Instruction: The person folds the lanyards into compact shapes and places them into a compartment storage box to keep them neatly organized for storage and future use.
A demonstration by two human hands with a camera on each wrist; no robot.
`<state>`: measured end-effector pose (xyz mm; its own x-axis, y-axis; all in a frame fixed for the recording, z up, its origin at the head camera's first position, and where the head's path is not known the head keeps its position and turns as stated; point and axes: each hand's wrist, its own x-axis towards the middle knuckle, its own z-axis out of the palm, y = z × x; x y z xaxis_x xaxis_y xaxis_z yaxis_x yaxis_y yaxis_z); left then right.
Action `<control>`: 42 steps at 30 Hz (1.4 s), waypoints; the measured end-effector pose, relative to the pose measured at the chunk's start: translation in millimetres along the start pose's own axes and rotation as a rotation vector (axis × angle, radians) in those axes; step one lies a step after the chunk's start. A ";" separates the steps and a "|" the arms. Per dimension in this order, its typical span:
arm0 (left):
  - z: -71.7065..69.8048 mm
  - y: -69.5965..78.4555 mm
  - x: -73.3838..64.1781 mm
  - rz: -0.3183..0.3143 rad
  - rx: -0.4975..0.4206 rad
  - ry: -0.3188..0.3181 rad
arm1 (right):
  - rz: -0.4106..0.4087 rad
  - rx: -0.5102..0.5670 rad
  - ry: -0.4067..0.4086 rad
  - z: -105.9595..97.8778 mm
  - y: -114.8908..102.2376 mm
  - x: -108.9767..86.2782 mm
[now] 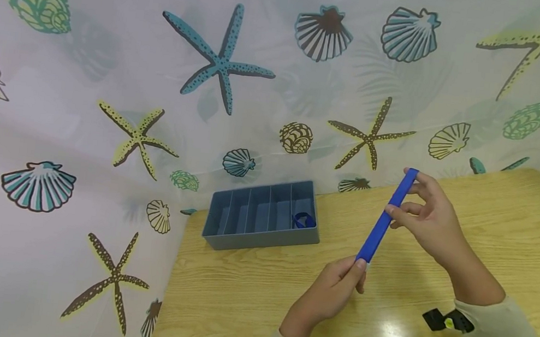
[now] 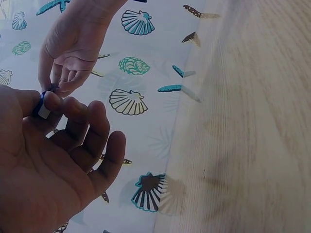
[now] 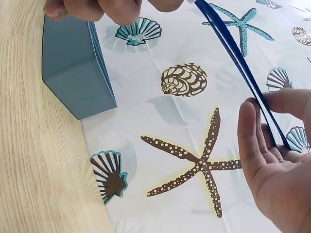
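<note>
A long blue strap (image 1: 375,235) is held slanting above the table between both hands. At its lower end my left hand (image 1: 328,293) pinches it between thumb and fingers, and a small white tag (image 2: 43,112) shows there in the left wrist view. The right hand (image 1: 428,218) grips the upper part, thumb on the front and fingers behind. Seen from the right wrist, the strap (image 3: 228,41) runs as two close layers with a narrow gap between them, and the right hand's fingers (image 3: 250,128) hold one end.
Against the back of the wooden table (image 1: 231,302) stands a grey-blue compartment tray (image 1: 262,240). A coiled blue strap (image 1: 310,222) lies in its rightmost compartment. Behind and to the left hangs a white cloth (image 1: 274,37) printed with shells and starfish.
</note>
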<state>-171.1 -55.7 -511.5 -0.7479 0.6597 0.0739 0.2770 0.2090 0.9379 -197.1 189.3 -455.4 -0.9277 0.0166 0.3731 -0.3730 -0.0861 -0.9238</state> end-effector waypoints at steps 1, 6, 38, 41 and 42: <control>0.2 0.0 0.1 -0.004 -0.002 0.003 | -0.007 0.002 0.009 -0.3 0.1 0.0; 1.2 1.1 0.3 -0.020 -0.007 0.021 | -0.031 0.041 0.074 -1.3 1.2 0.2; 7.5 3.3 10.4 0.041 -0.112 0.175 | -0.060 0.179 0.254 -4.2 -5.9 10.9; 7.1 2.9 10.7 0.047 -0.082 0.173 | -0.059 0.179 0.254 -4.5 -3.8 10.9; 6.9 2.9 10.8 0.050 -0.069 0.175 | -0.055 0.181 0.253 -4.3 -3.2 11.0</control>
<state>-174.2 -43.0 -510.2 -0.8294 0.5312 0.1728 0.2785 0.1252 0.9522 -206.2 194.1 -448.7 -0.8894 0.2719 0.3675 -0.4346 -0.2534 -0.8643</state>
